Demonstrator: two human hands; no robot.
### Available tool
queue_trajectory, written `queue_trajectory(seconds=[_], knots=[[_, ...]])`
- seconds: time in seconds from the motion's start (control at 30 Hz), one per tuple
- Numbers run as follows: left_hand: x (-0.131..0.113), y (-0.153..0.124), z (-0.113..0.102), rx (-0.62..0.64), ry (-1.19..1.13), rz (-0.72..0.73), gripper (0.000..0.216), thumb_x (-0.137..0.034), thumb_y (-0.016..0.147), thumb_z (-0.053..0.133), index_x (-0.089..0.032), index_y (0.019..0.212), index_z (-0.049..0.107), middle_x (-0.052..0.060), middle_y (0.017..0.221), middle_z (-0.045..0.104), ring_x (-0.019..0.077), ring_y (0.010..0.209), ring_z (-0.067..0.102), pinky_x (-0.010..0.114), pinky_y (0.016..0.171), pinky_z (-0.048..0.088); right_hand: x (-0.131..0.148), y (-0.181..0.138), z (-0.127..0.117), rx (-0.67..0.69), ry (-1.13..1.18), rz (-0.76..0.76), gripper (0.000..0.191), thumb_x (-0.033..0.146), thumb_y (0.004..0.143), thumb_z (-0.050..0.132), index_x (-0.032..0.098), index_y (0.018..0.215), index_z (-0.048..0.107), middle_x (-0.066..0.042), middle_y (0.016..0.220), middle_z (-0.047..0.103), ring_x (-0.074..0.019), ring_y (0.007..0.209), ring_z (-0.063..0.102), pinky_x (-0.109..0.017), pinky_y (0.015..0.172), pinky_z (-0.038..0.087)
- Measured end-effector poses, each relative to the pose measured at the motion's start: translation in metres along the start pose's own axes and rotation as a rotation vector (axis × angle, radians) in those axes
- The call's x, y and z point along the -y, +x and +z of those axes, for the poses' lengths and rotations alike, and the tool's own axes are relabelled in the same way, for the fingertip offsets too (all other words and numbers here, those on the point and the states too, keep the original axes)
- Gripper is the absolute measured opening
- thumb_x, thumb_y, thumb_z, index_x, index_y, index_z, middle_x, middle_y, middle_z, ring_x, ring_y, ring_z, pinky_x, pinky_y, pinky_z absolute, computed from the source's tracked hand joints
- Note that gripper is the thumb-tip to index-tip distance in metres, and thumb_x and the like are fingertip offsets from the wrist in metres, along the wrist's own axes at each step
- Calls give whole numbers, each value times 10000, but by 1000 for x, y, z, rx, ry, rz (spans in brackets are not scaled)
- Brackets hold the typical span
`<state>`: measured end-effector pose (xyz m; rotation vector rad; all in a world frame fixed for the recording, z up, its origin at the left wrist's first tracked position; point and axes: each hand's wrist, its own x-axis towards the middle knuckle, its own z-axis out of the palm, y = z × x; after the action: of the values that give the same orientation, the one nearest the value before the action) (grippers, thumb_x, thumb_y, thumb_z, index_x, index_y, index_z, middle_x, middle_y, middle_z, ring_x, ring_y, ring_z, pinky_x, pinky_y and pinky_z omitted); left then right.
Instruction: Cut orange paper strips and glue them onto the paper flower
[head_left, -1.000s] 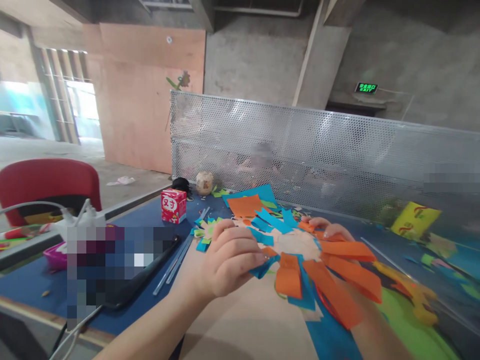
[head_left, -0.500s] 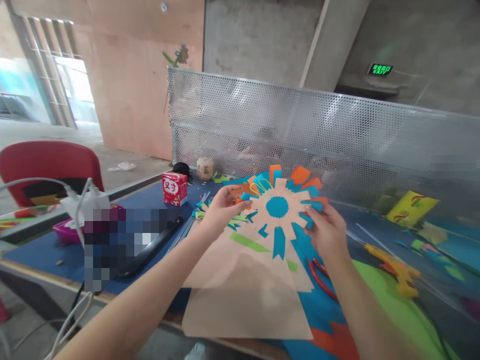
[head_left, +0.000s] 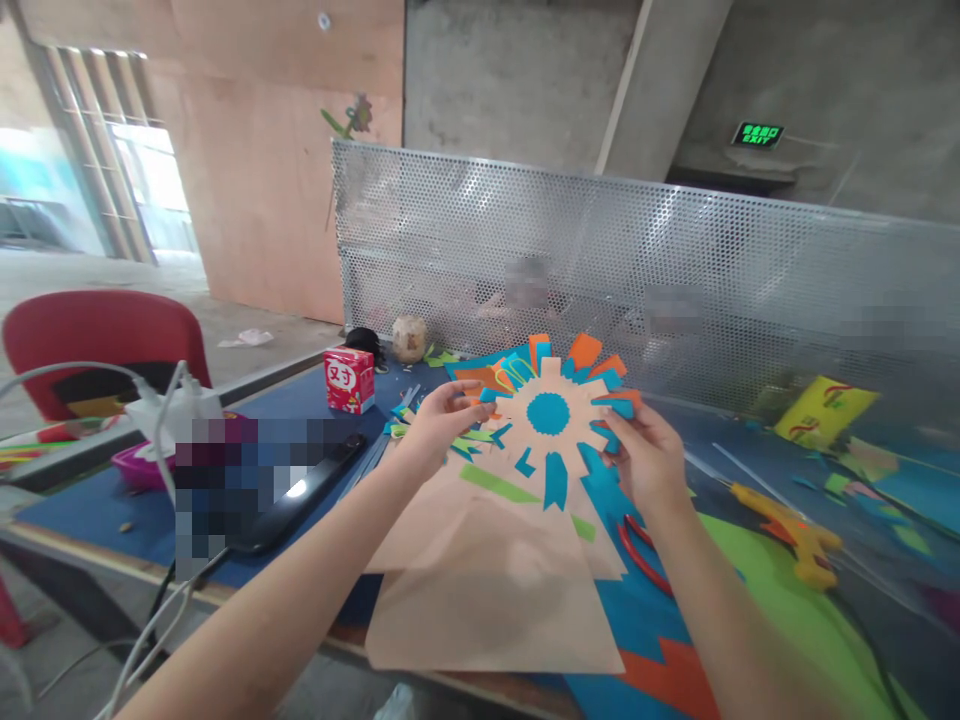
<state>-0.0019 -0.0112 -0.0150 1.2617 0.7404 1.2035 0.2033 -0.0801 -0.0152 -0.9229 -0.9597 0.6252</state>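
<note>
A layered paper flower point(head_left: 549, 413) with a scalloped blue centre, peach petals and blue and orange outer strips is held up above the table. My left hand point(head_left: 442, 425) pinches its left edge between thumb and fingers. On the opposite edge, my right hand point(head_left: 649, 450) grips a blue and orange petal. Peach paper sheets point(head_left: 495, 620) lie below the flower, with a green paper strip point(head_left: 499, 482) on top. Red-handled scissors point(head_left: 637, 560), partly hidden by my right forearm, rest on blue paper.
A yellow glue gun point(head_left: 795, 540) lies at the right near a green sheet point(head_left: 750, 580). On the left are a red box point(head_left: 349, 382), a black device point(head_left: 322, 485) and a purple basket point(head_left: 139, 465). A perforated metal screen point(head_left: 637, 250) stands behind the table.
The flower and my right hand have shifted slightly left. Both hands keep their hold, and the camera view has moved a little.
</note>
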Motion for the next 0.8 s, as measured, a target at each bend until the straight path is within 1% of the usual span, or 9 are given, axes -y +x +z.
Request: queue_trajectory(seconds=[0.13, 0.27, 0.4, 0.53, 0.7, 0.8], knots=[[-2, 0, -1, -33, 33, -73, 444, -361, 577, 689, -189, 961, 548, 17, 698, 622, 117, 668, 594, 196, 513, 350, -1, 1, -1, -16, 18, 2, 240, 281, 571, 706, 196, 778, 618, 4, 649, 610, -111, 498, 544, -162, 282, 337], [-3, 2, -2, -30, -39, -121, 387, -411, 602, 650, -192, 909, 560, 15, 682, 613, 119, 642, 596, 196, 505, 354, -1, 1, -1, -17, 16, 15, 240, 286, 567, 710, 199, 771, 621, 16, 632, 607, -93, 464, 526, -160, 283, 346], [-2, 2, -2, -22, -40, -103, 387, -443, 604, 639, -187, 885, 563, 15, 691, 606, 117, 636, 593, 190, 502, 352, 0, 1, 0, -22, 15, 29, 233, 278, 562, 714, 193, 761, 627, 21, 609, 597, -81, 443, 508, -157, 282, 344], [-3, 1, -2, -25, -30, -90, 407, -484, 609, 618, -183, 878, 571, 25, 713, 610, 118, 634, 592, 192, 502, 356, -2, 2, -1, -17, 6, 29, 231, 281, 568, 708, 192, 765, 626, 14, 624, 604, -99, 471, 523, -172, 292, 354], [-5, -2, -1, -53, 13, -94, 424, -459, 577, 657, -179, 885, 576, 44, 742, 630, 116, 634, 594, 195, 506, 362, -4, 3, -3, -4, -33, 14, 241, 288, 572, 704, 184, 775, 626, 7, 614, 595, -111, 489, 521, -181, 294, 349], [-5, -3, -1, -40, 29, -108, 433, -461, 580, 653, -182, 900, 571, 51, 774, 636, 123, 657, 599, 204, 512, 368, -4, 4, -4, -12, -50, 1, 245, 292, 575, 700, 186, 783, 626, 10, 624, 590, -110, 498, 515, -184, 298, 353]])
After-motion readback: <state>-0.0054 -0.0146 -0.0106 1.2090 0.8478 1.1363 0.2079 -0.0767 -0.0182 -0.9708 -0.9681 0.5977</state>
